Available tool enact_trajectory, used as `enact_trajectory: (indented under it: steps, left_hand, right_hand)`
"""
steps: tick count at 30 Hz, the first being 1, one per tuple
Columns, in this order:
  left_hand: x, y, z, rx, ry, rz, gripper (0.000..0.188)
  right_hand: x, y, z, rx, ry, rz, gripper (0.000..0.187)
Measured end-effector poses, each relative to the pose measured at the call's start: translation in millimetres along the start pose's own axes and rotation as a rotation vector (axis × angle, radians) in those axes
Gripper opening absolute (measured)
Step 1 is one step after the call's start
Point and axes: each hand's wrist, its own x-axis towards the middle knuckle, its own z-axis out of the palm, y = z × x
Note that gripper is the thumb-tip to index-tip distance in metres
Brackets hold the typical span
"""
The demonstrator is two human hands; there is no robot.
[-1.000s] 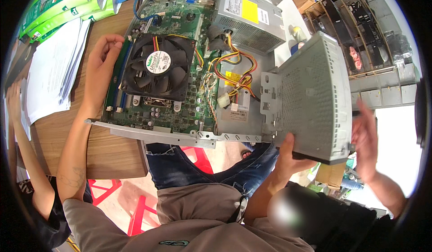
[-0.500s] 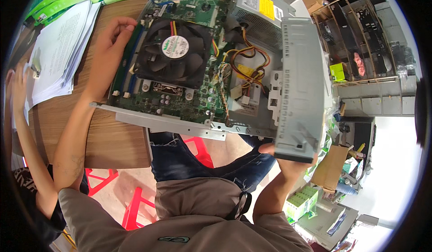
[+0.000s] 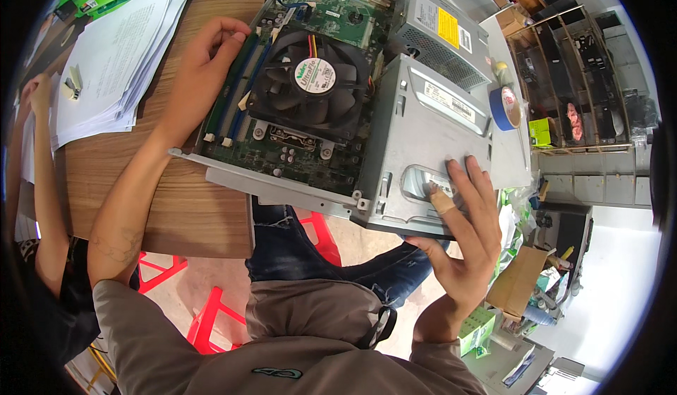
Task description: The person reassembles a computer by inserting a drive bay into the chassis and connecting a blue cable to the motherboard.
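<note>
Nearest, the right hand (image 3: 462, 233) has its grip closed on the front edge of a grey metal drive cage (image 3: 395, 162), fingers spread over the top and thumb against the dark front edge. The cage covers the right part of an opened computer case (image 3: 282, 190), which lies partly over the wooden tabletop (image 3: 176, 211) and reaches past its edge above the person's lap. The left hand (image 3: 215, 49) curls at the case's left side, beside the memory slots; I cannot tell whether its grip holds the rim. A black fan (image 3: 282, 102) sits on the green circuit board (image 3: 345, 17). Beyond stand a power supply (image 3: 423, 39), a blue tape roll (image 3: 505, 108) and, farthest, a wire rack (image 3: 580, 141).
</note>
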Motion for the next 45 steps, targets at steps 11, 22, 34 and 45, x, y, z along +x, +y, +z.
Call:
enact_trajectory:
  steps: [11,22,34,45]
  left_hand:
    - [1,-1,-4,0.061,-0.026,-0.001,0.016]
    - [7,17,-28,0.117,-0.135,-0.111,0.021]
    - [-97,131,46,0.602,-0.524,0.58,0.048]
    - [-113,98,96,0.762,-0.166,0.55,0.055]
  right_hand:
    - [-10,-6,14,0.03,0.174,0.03,0.041]
    - [-10,-9,16,-0.025,0.152,-0.002,0.037]
    - [-30,25,12,0.252,0.181,0.04,0.073]
    - [-71,49,56,0.742,0.496,0.296,0.107]
